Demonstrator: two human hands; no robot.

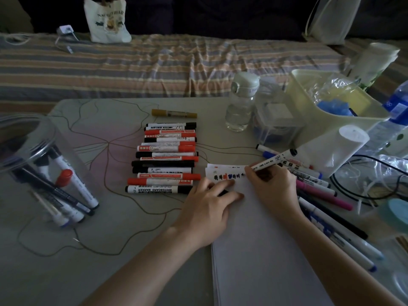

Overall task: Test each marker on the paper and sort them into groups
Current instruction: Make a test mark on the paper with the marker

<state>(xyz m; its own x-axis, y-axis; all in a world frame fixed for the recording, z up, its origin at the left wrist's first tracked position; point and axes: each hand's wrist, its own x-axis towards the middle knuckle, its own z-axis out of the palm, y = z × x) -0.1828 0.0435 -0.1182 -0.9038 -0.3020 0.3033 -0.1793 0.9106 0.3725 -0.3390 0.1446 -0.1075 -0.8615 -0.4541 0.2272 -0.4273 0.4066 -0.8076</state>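
Note:
A stack of white paper (260, 239) lies in front of me, with a row of red, blue and black scribbles (227, 177) near its top edge. My right hand (271, 186) grips a white marker (274, 160), tip down on the paper beside the scribbles. My left hand (209, 202) rests flat on the paper's left edge, with a dark cap-like piece (223, 192) under its fingers. A sorted row of red and black markers (165, 157) lies left of the paper. A yellow marker (174, 113) sits apart behind that row. Thinner pens (320, 191) lie in a pile to the right.
A clear plastic jar (44, 168) lies on its side at the left with several markers inside. A water bottle (241, 102), a clear box (276, 122), a cream bin (326, 111), a paper roll (351, 140) and black cables (364, 191) crowd the right side. A striped bed (154, 67) lies beyond.

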